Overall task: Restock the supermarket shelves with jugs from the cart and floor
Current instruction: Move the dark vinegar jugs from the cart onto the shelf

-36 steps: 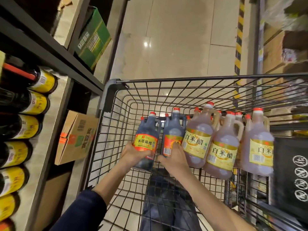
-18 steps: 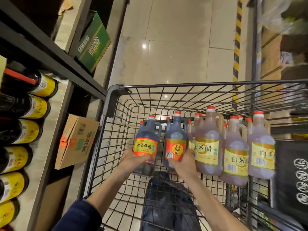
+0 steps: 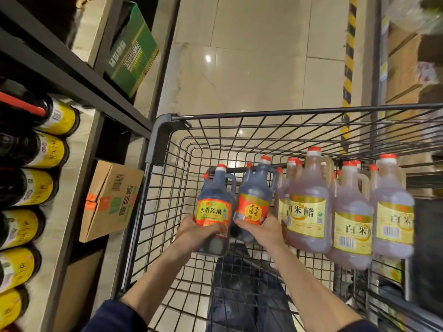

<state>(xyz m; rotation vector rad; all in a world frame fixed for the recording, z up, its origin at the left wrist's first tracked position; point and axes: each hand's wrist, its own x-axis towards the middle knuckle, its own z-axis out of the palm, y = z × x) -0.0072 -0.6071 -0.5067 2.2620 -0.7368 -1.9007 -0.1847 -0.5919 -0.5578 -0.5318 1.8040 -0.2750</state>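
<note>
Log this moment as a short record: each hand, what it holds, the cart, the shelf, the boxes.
left hand: grips the left dark jug round its lower body
right hand: grips the right dark jug, close beside the first
cart: wire; pale jugs stand upright at its right side
shelf: left of the cart, a row of dark bottles with yellow labels
boxes: cardboard box left of the cart; green box farther ahead

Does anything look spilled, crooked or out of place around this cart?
Nothing stands out. No spill or damage shows: the jugs in the cart stand capped, bottles on the shelf line up, and the cardboard box looks intact.
</note>
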